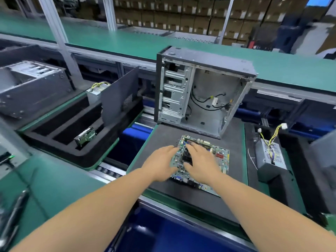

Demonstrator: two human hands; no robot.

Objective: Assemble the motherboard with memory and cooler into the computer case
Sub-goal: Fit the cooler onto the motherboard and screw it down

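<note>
The motherboard (207, 157) lies flat on a dark foam pad (229, 197). The left hand (161, 163) rests on the board's left edge and the right hand (201, 165) lies over its centre, both with fingers extended and spread; whether either grips is unclear. Beyond the hands, the open computer case (203, 91) stands upright on the pad. To the right lies a power supply (271, 157).

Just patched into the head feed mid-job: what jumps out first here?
Both hands, left hand and right hand, rest on the green motherboard lying on the dark mat at centre. Just behind it stands the open computer case, loose cables hanging inside.
</note>
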